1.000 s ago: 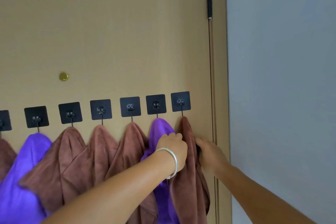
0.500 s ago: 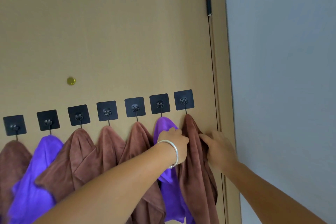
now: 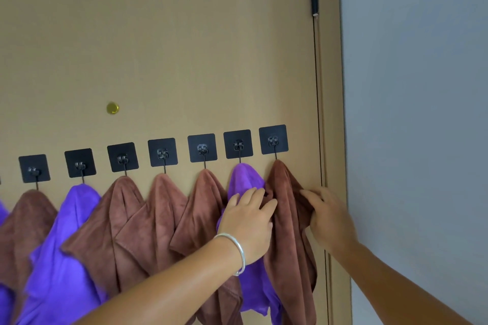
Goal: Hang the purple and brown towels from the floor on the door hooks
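brown towel (image 3: pixel 287 219) hung lengthwise down from last hook (image 3: pixel 273 139) by door's (image 3: pixel 158 34) hinge edge | pinched by right hand (image 3: pixel 330 219) | left hand (image 3: pixel 248 221) laid flat (fingers loose)

No readable text, label, brand, number or sign shows anywhere on the door, hooks or towels.
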